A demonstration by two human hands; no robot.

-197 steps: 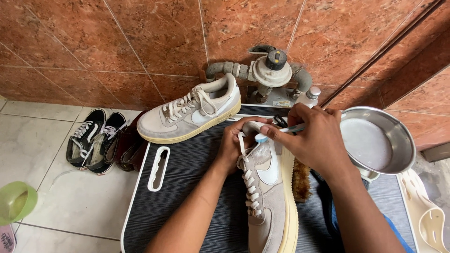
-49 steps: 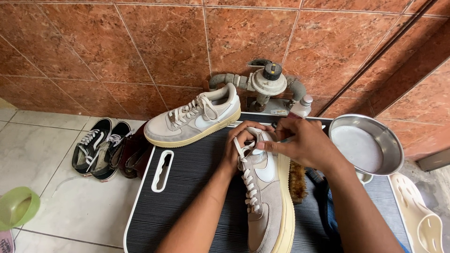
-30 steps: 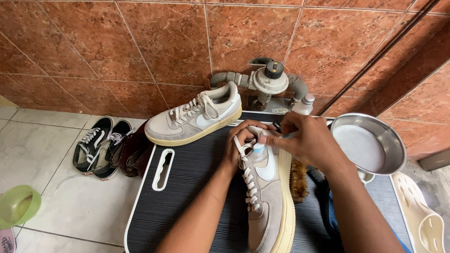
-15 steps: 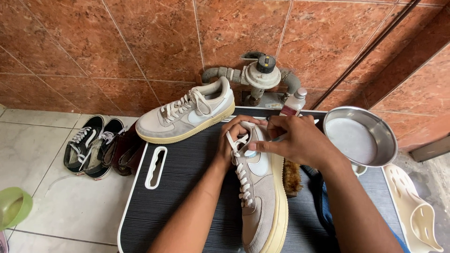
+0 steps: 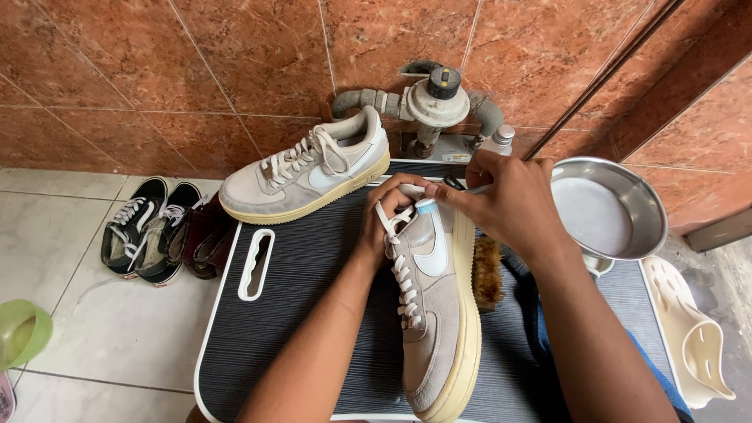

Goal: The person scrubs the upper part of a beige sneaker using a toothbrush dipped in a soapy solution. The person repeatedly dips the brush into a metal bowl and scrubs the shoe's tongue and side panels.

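A grey sneaker [image 5: 435, 313] with white laces and a yellowed sole lies on its side on a black ribbed board [image 5: 305, 329], toe toward me. My left hand [image 5: 389, 213] grips its heel collar. My right hand [image 5: 501, 200] holds a small toothbrush [image 5: 427, 205] whose blue-and-white head rests on the sneaker's side near the heel. The matching sneaker [image 5: 309, 174] stands at the board's far edge against the tiled wall.
A metal bowl [image 5: 607, 210] sits at the right. A brown bristle brush [image 5: 488, 272] lies beside the held sneaker. A grey valve on pipes [image 5: 431, 98] juts from the wall. Black sneakers [image 5: 145, 227] and dark shoes [image 5: 205, 239] lie on the left floor; a cream sandal [image 5: 697, 337] at the right.
My hands stay on the sneaker's heel area; the brush head has shifted slightly along its side. The camera view has moved a little.
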